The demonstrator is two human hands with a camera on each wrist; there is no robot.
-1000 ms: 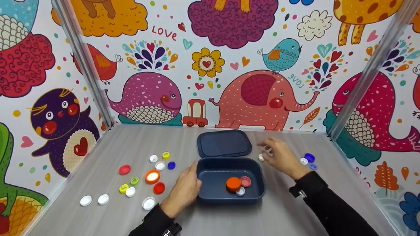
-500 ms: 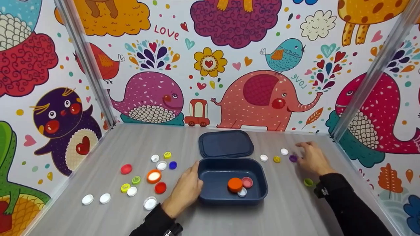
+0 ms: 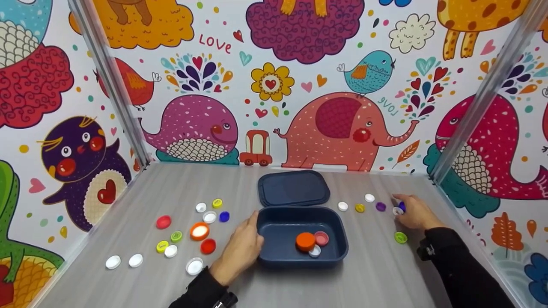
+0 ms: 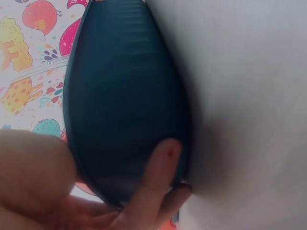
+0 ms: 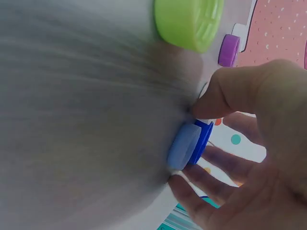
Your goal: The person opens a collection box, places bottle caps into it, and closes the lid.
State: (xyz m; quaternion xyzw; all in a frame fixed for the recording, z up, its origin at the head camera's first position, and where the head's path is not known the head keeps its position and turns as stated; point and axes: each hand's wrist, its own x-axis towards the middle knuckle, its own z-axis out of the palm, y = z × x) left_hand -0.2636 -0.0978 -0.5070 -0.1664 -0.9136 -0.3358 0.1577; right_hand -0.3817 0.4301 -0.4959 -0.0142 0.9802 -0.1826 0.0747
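My left hand (image 3: 239, 239) holds the left end of a dark blue plastic box (image 3: 280, 260); in the left wrist view fingers (image 4: 160, 165) lie against its outer wall. Inside the box are an orange cap (image 3: 305, 241), a pink cap (image 3: 321, 238) and a white cap (image 3: 314, 250). At the right, my right hand (image 3: 416, 214) reaches down to a cluster of bottle caps. Its thumb is by a white cap (image 3: 397, 211), and spread fingertips are right at a light blue cap (image 5: 184, 146) and a dark blue cap (image 5: 201, 142). The light blue one is hidden in the head view.
A dark blue lid (image 3: 294, 188) lies behind the box. Between lid and right hand are white caps, a yellow cap (image 3: 359, 208) and a purple cap (image 3: 380, 206). A green cap (image 3: 400, 237) sits nearer. Several mixed caps, including a red cap (image 3: 208, 246), spread across the left.
My right hand has moved right, from beside the lid past the purple cap to the blue and white caps. The left hand stays on the box.
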